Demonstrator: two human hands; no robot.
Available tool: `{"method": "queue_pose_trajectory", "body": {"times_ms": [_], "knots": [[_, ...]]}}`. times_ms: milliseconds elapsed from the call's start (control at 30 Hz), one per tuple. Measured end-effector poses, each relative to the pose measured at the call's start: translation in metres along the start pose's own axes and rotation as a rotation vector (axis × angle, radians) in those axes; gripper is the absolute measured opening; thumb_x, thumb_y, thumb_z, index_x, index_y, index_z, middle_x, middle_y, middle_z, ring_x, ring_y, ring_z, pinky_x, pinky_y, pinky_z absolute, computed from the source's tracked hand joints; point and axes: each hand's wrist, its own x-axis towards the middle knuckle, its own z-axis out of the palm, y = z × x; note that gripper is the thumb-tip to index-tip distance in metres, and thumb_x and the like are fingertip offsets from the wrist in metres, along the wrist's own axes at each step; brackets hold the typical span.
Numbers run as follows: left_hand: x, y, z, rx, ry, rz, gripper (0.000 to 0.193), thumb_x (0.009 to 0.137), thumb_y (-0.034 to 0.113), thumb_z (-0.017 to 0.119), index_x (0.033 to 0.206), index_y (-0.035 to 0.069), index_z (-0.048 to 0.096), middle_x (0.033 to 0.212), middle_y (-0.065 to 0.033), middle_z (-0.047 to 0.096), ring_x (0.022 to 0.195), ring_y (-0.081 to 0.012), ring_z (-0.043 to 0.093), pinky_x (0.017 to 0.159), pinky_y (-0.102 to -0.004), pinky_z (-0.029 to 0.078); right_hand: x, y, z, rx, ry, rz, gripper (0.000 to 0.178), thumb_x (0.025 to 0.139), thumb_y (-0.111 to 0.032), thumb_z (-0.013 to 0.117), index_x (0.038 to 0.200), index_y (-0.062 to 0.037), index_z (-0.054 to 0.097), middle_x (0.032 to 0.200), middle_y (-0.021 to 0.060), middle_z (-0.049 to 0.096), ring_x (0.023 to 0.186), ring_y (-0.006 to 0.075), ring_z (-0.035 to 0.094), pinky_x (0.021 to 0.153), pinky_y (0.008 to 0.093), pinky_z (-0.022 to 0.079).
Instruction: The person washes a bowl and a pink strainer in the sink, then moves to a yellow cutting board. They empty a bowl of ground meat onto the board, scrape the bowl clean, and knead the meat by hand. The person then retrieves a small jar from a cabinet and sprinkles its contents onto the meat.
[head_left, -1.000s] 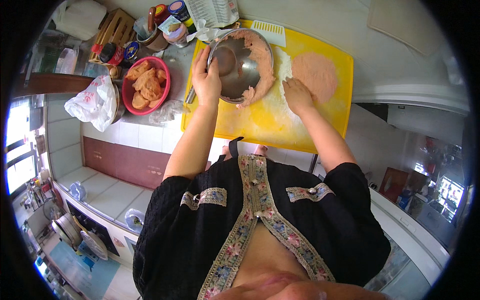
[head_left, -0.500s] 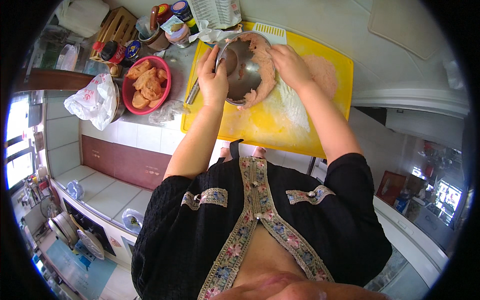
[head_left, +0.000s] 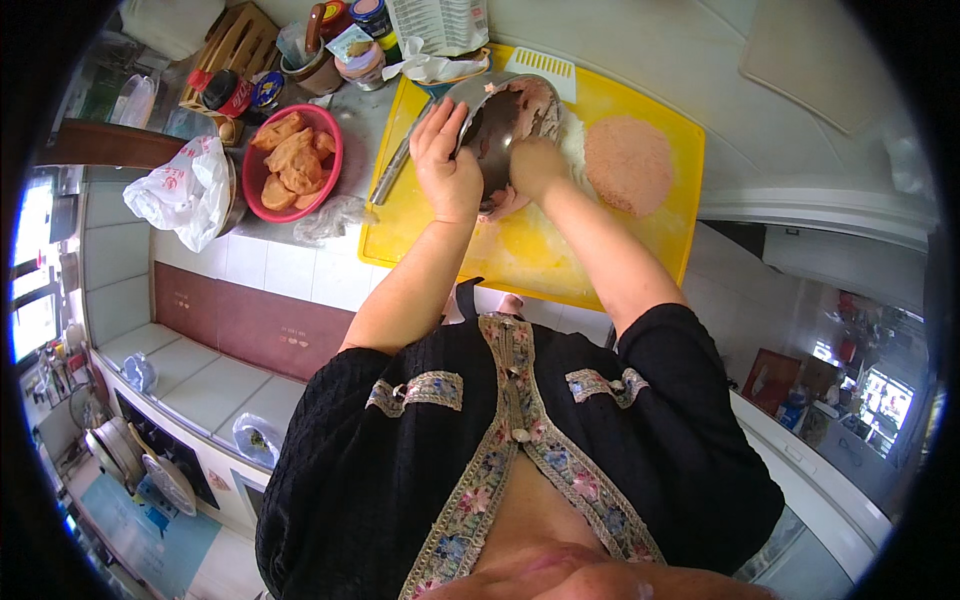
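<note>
Gripping the steel bowl at upper centre of the frame, my left hand has just tipped it further; my right hand has moved inside, putting the pink paste within reach. Blur hides whether that hand is clenched.

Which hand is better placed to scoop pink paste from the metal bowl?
Probably the right hand: it is at the metal bowl's mouth, beside the pink paste. The left hand is occupied holding the opposite side.
</note>
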Motion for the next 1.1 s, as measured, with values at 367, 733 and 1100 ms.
{"method": "queue_pose_trajectory", "body": {"times_ms": [367,733,1100], "knots": [[-0.003,-0.007,0.001,-0.032,0.042,-0.038,0.059,0.071,-0.015,0.050,0.119,0.007,0.073,0.129,-0.0130,0.066,0.126,-0.0342,0.055,0.111,-0.0422,0.041,-0.013,0.033,-0.042,-0.071,0.286,-0.086,0.024,0.089,-0.009,0.058,0.107,-0.0035,0.073,0.122,0.0156,0.066,0.119,0.0329,0.059,0.101,0.0421,0.048],[-0.007,0.000,0.005,-0.021,0.067,0.012,0.058,0.069,-0.015,0.050,0.116,0.007,0.074,0.128,-0.0118,0.068,0.125,-0.0337,0.057,0.111,-0.0413,0.041,-0.014,0.004,0.001,0.481,-0.359,-0.140,0.052,0.074,-0.049,0.076,0.104,-0.0064,0.073,0.102,0.0172,0.074,0.089,0.0344,0.071,0.083,0.0420,0.056],[-0.008,-0.026,0.002,0.019,0.095,-0.032,0.060,0.068,-0.014,0.048,0.118,0.007,0.073,0.125,-0.0128,0.070,0.124,-0.0335,0.059,0.110,-0.0415,0.042,-0.094,0.025,-0.042,0.695,0.202,-0.161,0.030,0.076,-0.011,0.081,0.102,-0.0050,0.066,0.100,0.0075,0.068,0.092,0.0164,0.067,0.076,0.0307,0.054]]}}
